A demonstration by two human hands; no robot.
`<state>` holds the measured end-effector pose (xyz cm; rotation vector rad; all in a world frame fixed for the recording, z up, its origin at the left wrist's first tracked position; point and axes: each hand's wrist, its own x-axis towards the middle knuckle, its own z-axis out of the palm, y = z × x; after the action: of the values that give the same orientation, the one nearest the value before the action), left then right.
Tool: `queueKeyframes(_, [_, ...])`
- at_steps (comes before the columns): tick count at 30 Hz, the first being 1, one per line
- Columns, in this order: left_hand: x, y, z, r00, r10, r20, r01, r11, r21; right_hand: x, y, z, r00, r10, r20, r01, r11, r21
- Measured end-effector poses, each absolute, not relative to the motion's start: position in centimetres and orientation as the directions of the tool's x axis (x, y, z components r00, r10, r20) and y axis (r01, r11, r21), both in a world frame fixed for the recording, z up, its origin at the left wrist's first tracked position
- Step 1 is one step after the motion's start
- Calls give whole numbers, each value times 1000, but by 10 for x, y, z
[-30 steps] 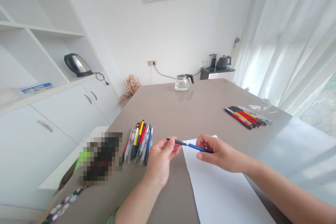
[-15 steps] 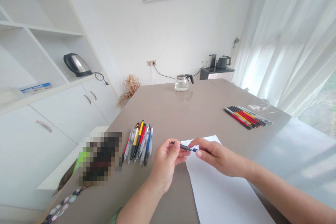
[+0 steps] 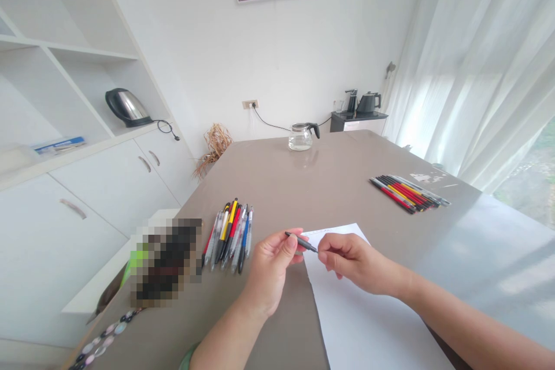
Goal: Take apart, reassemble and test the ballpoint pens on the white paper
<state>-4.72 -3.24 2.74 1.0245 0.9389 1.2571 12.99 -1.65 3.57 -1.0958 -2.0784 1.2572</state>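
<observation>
Both hands are up in front of the chest, meeting just above the near part of the bench [image 3: 303, 185]. The left hand [image 3: 271, 269] pinches the dark end of a pen [image 3: 301, 241] between thumb and fingertips, the other fingers curled loosely underneath. The right hand [image 3: 353, 263] is closed over the opposite end, fingers folded round the barrel, so only a short dark stretch of the pen shows between the two hands. The pen is held in the air, slanting down from left to right, right over the left edge of a white sheet of paper [image 3: 368, 324] that lies flat on the bench under the right hand and forearm. Just left of the left hand lies a bunch of pens [image 3: 229, 234], clear, yellow, red, blue and black barrels side by side, fanned slightly and pointing away. Well apart, over on the right side of the bench, a second bunch of pens [image 3: 407, 191] lies in a neat slanted row, mostly red, black and yellow. At the far end of the bench stands a glass jug [image 3: 301, 136] with a dark handle. On the near left corner a string of beads [image 3: 102, 338] trails along the bench edge, beside a blurred-out patch I cannot make out. On the white shelf to the left sits a steel kettle [image 3: 125, 107].
</observation>
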Motion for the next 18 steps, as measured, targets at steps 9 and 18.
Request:
queueKeyframes(9, [-48, -32, 28, 150, 988, 31, -322, 19, 947, 131, -15, 37, -579, 815, -2, 326, 229, -917])
queueKeyframes(18, [-59, -23, 29, 47, 997, 66, -471, -36, 881, 134, -15, 34, -594, 803, -45, 318, 183, -930])
